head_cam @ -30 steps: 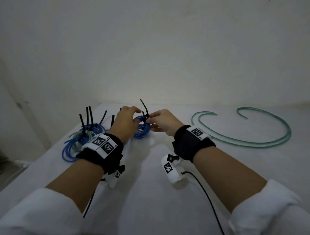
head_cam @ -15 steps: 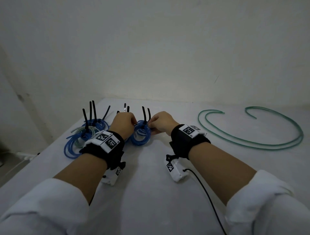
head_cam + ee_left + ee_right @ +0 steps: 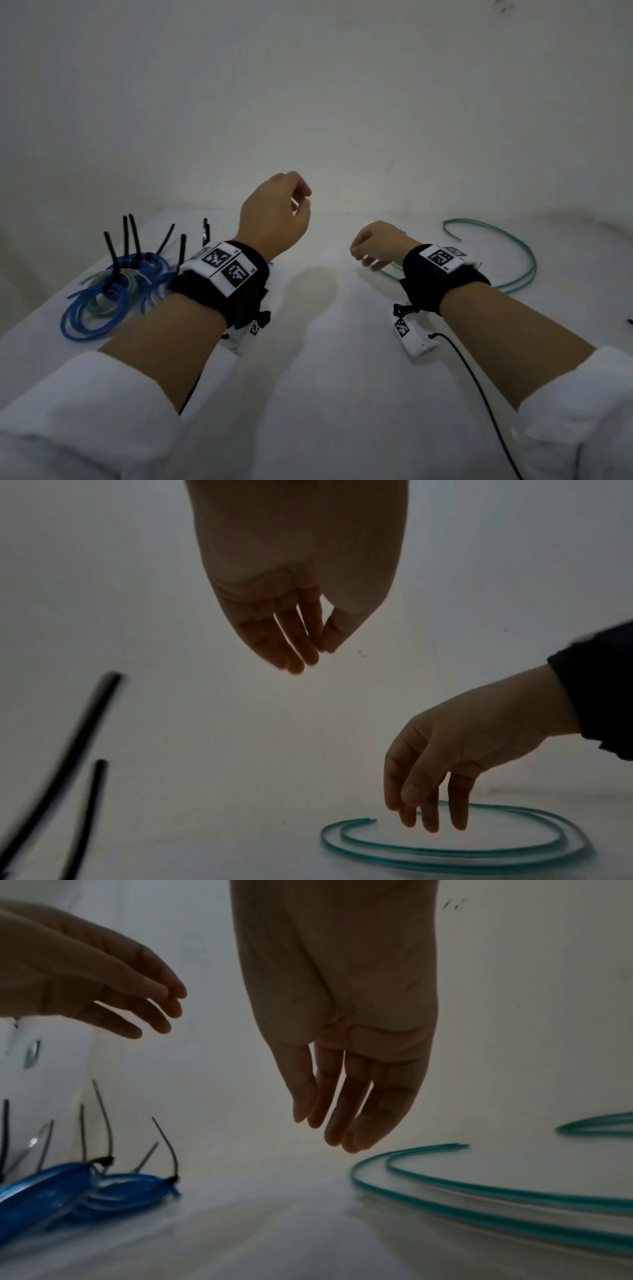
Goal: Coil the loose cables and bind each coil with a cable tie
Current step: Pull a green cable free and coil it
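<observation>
A loose green cable [image 3: 533, 269] lies in a wide open curve on the white table [image 3: 308, 394] at the right. Several blue coils [image 3: 85, 334] sit at the left, bound with black cable ties [image 3: 111, 253] whose tails stick up. My left hand [image 3: 301, 202] is raised above the table, fingers relaxed and empty. My right hand [image 3: 363, 257] hovers low over the near end of the green cable [image 3: 445, 856], fingers hanging down and holding nothing. The right wrist view shows my right hand [image 3: 342, 1123] just above that cable [image 3: 479, 1191], with the blue coils [image 3: 85, 1188] to its left.
A wall rises right behind the table's far edge. A thin black lead [image 3: 479, 377] runs from the right wrist camera toward me. The table's left edge drops off beside the blue coils.
Both hands have let go of the small blue coil and its tie. The left hand has risen; the right hand has moved right toward the green cable's end.
</observation>
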The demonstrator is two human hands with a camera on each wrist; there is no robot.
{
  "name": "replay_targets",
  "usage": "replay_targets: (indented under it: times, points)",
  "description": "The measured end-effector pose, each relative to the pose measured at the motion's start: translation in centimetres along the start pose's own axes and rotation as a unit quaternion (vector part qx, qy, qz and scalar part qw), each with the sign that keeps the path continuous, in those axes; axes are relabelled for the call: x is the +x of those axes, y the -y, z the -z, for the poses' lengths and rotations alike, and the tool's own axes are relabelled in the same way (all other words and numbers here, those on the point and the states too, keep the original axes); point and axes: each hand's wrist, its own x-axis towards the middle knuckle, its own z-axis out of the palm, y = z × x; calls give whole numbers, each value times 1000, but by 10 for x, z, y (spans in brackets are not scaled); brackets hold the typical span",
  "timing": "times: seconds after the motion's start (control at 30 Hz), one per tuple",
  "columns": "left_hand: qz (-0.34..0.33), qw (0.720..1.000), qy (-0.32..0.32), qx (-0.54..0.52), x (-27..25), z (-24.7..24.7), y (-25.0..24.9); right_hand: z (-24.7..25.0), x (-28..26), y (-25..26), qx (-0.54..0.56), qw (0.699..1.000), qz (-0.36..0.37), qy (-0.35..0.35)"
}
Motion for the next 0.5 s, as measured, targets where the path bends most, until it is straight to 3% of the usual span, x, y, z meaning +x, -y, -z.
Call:
replay_targets:
  times: [0.2, 0.37, 0.5]
  points:
    - [20, 979, 203, 7, 6, -54, -33, 39, -21, -49, -263, 964, -9, 24]
    - [21, 953, 301, 15, 2, -88, -43, 42, -25, -73, -321, 944, -8, 72]
    - [1, 933, 357, 38, 0, -106, -45, 41, -23, -81, -362, 928, 35, 77]
